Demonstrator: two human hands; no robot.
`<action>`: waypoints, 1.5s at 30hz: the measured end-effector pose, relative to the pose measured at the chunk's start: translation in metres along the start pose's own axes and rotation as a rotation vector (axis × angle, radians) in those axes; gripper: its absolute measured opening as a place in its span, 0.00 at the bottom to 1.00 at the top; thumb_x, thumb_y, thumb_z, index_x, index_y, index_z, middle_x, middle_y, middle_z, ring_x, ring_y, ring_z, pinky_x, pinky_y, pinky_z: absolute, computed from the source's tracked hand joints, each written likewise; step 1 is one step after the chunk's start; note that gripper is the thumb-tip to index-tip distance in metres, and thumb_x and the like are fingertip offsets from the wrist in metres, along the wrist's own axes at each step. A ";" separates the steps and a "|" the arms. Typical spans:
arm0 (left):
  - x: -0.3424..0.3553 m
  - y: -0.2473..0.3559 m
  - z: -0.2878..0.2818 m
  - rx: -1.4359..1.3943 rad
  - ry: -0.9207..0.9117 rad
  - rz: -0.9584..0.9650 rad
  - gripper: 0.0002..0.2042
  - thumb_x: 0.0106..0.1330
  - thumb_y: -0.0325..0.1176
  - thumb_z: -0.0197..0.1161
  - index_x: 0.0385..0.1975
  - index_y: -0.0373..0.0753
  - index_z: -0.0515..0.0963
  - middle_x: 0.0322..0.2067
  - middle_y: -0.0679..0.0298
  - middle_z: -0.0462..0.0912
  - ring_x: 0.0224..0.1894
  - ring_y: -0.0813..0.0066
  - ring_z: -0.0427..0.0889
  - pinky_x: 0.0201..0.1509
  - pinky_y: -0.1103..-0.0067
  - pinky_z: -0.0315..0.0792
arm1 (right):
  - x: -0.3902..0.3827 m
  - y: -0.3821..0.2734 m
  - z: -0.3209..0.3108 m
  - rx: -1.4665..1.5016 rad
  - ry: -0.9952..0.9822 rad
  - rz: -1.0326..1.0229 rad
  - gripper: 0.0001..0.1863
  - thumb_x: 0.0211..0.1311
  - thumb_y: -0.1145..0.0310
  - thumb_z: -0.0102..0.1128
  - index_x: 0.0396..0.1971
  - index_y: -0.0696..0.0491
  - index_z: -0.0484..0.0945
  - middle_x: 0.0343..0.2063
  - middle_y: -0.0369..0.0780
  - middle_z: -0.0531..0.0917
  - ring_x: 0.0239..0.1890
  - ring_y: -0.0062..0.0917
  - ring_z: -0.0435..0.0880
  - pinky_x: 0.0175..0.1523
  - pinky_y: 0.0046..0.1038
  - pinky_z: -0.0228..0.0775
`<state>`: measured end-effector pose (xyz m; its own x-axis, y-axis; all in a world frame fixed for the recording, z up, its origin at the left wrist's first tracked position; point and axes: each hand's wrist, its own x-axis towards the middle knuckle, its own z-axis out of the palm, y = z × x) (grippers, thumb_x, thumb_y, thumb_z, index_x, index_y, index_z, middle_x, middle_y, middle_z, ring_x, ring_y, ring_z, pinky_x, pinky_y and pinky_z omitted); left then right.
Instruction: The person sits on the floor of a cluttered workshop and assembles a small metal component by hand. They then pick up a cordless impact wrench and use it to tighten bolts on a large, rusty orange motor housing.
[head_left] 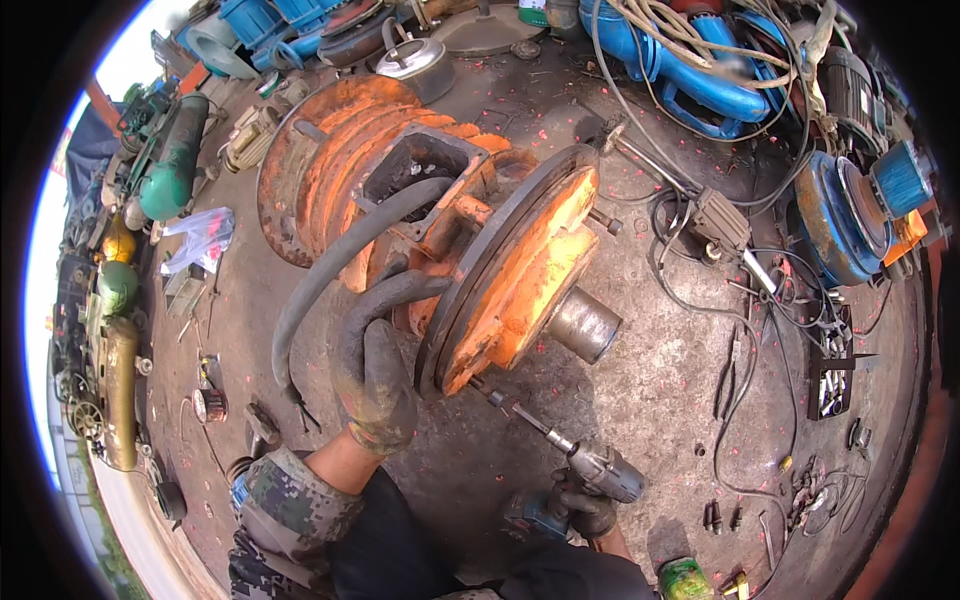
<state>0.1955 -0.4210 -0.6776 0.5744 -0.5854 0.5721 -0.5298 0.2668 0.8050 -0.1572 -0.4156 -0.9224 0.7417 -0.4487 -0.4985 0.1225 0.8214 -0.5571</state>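
Note:
A rusty orange motor (340, 180) lies on its side on the floor, a dark round flange (440, 330) and a bare metal shaft (585, 325) at its near end. My gloved left hand (378, 385) is beside the flange, fingers stretched out toward its back face; the fingertips seem to touch it. My gloved right hand (588, 510) is wrapped around the handle of a cordless impact wrench (610, 473). Its long socket extension (525, 415) reaches the flange's lower edge, at a bolt there. A thick grey cable (330, 270) hangs from the motor's open terminal box (425, 170).
On the right lie a grey power tool (720, 220) with looping cables, pliers (727, 380) and a socket box (832, 388). Blue pump parts (690, 75) stand at the back. Green cylinders (175, 160) line the left. Loose sockets (713, 517) lie near my right hand.

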 end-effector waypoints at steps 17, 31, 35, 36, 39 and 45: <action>-0.025 -0.021 -0.026 -0.815 0.083 -0.676 0.27 0.86 0.49 0.39 0.51 0.30 0.78 0.41 0.53 0.87 0.47 0.68 0.86 0.60 0.70 0.77 | 0.006 -0.011 0.035 0.127 -0.184 -0.005 0.25 0.62 0.75 0.66 0.59 0.62 0.74 0.26 0.41 0.78 0.29 0.28 0.76 0.38 0.31 0.68; -0.028 -0.021 -0.025 -0.802 0.068 -0.650 0.26 0.85 0.52 0.38 0.55 0.33 0.75 0.45 0.54 0.86 0.48 0.65 0.84 0.58 0.69 0.77 | 0.014 -0.050 0.039 -0.105 -0.051 -0.050 0.33 0.49 0.85 0.74 0.60 0.55 0.79 0.49 0.39 0.87 0.45 0.28 0.84 0.51 0.31 0.78; -0.028 -0.019 -0.026 -0.700 0.040 -0.629 0.26 0.86 0.50 0.37 0.55 0.33 0.75 0.44 0.55 0.85 0.49 0.67 0.84 0.60 0.70 0.76 | 0.004 -0.044 0.049 0.098 -0.125 0.132 0.28 0.54 0.76 0.71 0.57 0.58 0.77 0.31 0.40 0.82 0.31 0.29 0.80 0.39 0.33 0.73; -0.027 -0.020 -0.025 -0.746 0.049 -0.629 0.26 0.86 0.49 0.37 0.55 0.33 0.76 0.44 0.56 0.85 0.49 0.68 0.83 0.60 0.70 0.75 | 0.004 -0.044 0.053 0.042 -0.053 0.119 0.21 0.55 0.74 0.69 0.50 0.57 0.78 0.26 0.39 0.78 0.27 0.30 0.79 0.37 0.35 0.71; -0.027 -0.024 -0.021 -0.657 0.016 -0.535 0.25 0.86 0.48 0.36 0.55 0.33 0.76 0.44 0.57 0.85 0.49 0.69 0.83 0.61 0.71 0.75 | 0.009 -0.037 0.048 0.052 -0.019 0.049 0.16 0.52 0.77 0.67 0.43 0.57 0.78 0.25 0.40 0.78 0.26 0.31 0.78 0.37 0.35 0.71; -0.026 -0.018 -0.026 -0.669 0.033 -0.571 0.24 0.87 0.45 0.36 0.55 0.33 0.76 0.44 0.58 0.85 0.49 0.71 0.83 0.61 0.70 0.76 | 0.011 -0.038 0.063 0.110 -0.022 0.040 0.15 0.50 0.77 0.67 0.39 0.57 0.78 0.24 0.40 0.77 0.25 0.31 0.77 0.36 0.36 0.71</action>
<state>0.2061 -0.3905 -0.7030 0.6629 -0.7471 0.0501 0.3148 0.3388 0.8866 -0.1124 -0.4299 -0.8649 0.7613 -0.4085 -0.5035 0.1633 0.8724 -0.4607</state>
